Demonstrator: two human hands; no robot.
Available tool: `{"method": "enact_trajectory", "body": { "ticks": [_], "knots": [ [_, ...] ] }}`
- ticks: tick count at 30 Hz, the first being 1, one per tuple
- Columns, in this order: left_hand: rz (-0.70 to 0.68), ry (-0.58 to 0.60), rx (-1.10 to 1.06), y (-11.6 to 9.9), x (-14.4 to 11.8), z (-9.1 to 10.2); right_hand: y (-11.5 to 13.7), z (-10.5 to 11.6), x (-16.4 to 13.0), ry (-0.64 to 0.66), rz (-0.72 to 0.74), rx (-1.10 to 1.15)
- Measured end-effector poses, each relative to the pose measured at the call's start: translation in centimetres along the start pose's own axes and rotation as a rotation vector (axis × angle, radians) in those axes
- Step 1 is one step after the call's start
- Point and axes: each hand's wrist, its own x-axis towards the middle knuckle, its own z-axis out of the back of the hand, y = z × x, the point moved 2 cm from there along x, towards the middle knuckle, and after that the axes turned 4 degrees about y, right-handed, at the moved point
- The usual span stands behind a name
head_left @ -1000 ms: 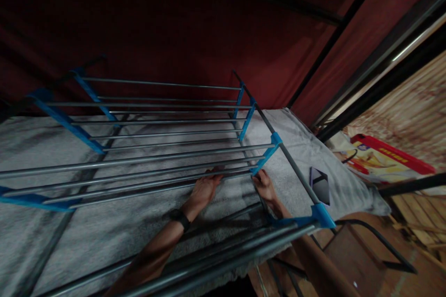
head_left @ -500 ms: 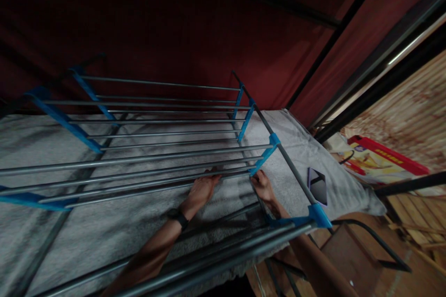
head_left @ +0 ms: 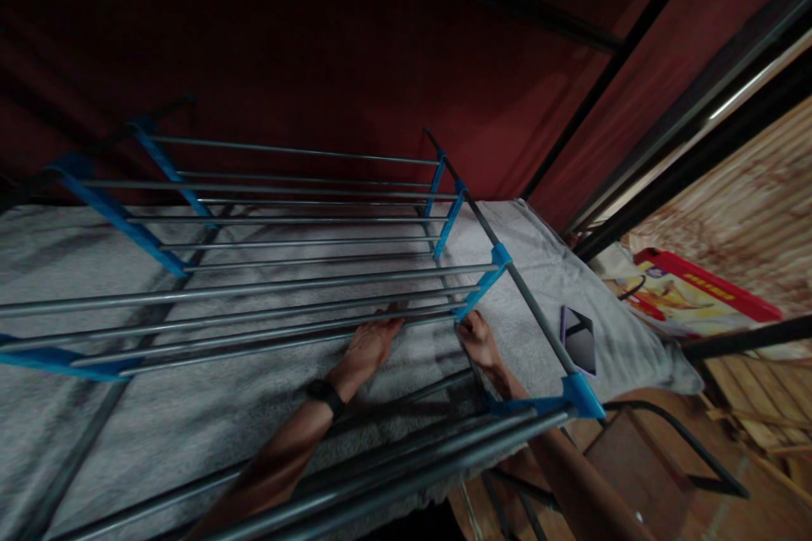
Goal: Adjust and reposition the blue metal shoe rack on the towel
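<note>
A rack of grey metal tubes (head_left: 272, 281) and blue plastic brackets (head_left: 485, 279) lies on its side over a grey blanket. My left hand (head_left: 369, 345), a black band (head_left: 326, 397) on its wrist, is closed around the lowest tube of the nearer middle shelf; its fingertips are partly behind the tube. At the right end of that same shelf, my right hand (head_left: 480, 341) grips the lower end of the blue bracket where it meets a side pole. The right forearm reaches in beneath the nearest blue bracket (head_left: 580, 397) and its tubes.
A purple-edged phone or tablet (head_left: 578, 340) lies on the blanket (head_left: 533, 258) to the right. Behind stands a dark red wall (head_left: 304, 59). Off the right edge are a red and yellow box (head_left: 704, 287), a chair (head_left: 640, 456) and wooden slats (head_left: 754, 397).
Both hands keep their places on the shelf. Only a very slight shift of the view shows.
</note>
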Motion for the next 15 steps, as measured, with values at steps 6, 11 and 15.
{"method": "enact_trajectory", "body": {
  "ticks": [6,11,15],
  "knots": [
    [0.058,-0.038,-0.031,-0.2,0.0,-0.5,-0.3,-0.2,0.0,-0.012,-0.004,-0.015],
    [0.082,-0.058,-0.1,0.4,0.1,-1.7,-0.1,-0.1,-0.2,0.0,0.005,-0.011],
    [0.059,-0.081,-0.148,0.7,0.0,-1.9,0.1,0.0,-0.3,0.003,0.006,-0.017]
  ]
}}
